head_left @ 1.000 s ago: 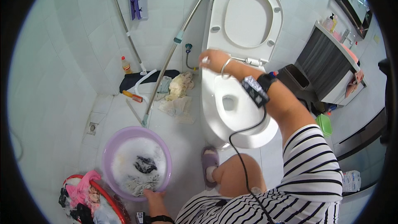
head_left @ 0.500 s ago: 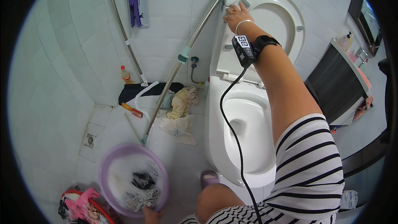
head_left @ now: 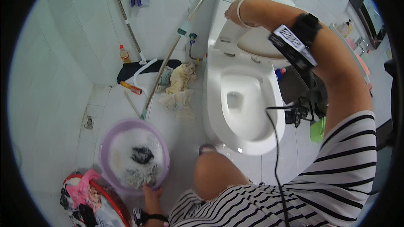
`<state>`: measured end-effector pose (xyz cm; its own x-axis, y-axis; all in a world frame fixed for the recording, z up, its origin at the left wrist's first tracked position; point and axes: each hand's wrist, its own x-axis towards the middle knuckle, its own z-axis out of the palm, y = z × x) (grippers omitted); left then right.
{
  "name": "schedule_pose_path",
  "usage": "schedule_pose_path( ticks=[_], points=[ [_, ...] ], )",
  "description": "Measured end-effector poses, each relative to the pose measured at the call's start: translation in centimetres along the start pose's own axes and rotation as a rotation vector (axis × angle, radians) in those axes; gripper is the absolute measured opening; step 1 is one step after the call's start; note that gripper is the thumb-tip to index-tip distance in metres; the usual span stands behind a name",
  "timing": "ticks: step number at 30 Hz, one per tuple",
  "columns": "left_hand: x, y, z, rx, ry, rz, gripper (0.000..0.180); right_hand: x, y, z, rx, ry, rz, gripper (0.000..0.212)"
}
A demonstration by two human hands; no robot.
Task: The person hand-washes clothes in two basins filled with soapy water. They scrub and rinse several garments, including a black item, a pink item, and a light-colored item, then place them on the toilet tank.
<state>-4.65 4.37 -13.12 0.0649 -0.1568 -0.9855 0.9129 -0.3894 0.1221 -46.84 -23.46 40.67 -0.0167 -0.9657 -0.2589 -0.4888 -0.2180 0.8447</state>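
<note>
My right hand [head_left: 236, 13] is closed on the upper edge of the white toilet seat [head_left: 229, 38], which stands tilted above the toilet bowl [head_left: 244, 101]. Its fingers are partly hidden behind the wrist and the seat. At the lower left, my left hand [head_left: 151, 194] grips the near rim of a purple basin [head_left: 103, 151]; some fingers are hidden there. Foamy water fills the basin, with a dark cloth [head_left: 142, 154] and a grey patterned cloth [head_left: 141, 176] in it.
A red-rimmed tub [head_left: 113, 206] of clothes stands beside the basin. A long metal pole [head_left: 164, 61] leans across the wall. Crumpled cloths [head_left: 181, 77], an orange-handled brush [head_left: 131, 87] and a bottle [head_left: 124, 54] are on the floor. A black cable [head_left: 275, 159] hangs before me.
My right hand has brought the toilet seat forward and down from its upright lean against the tank. My left hand stays at the basin rim, and the view has shifted.
</note>
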Motion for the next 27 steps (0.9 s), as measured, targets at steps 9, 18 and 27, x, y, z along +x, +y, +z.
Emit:
schedule_pose_path(
  ticks=[9, 18, 27],
  points=[
    [-0.8, 1.4, -3.7, 0.291, -0.150, 0.237, 0.059, -16.3, -18.1, 5.6, 0.680, 0.222, 0.060, 0.054],
    [-7.9, 1.9, -7.1, 0.236, -0.281, 0.512, 0.069, -16.7, -28.5, 11.6, 1.012, 0.225, 0.120, 0.084],
    [-11.6, 4.4, -13.4, 0.241, -0.133, 0.710, 0.052, -10.8, -22.5, 2.6, 0.368, -0.021, -0.468, 0.055]
  ],
)
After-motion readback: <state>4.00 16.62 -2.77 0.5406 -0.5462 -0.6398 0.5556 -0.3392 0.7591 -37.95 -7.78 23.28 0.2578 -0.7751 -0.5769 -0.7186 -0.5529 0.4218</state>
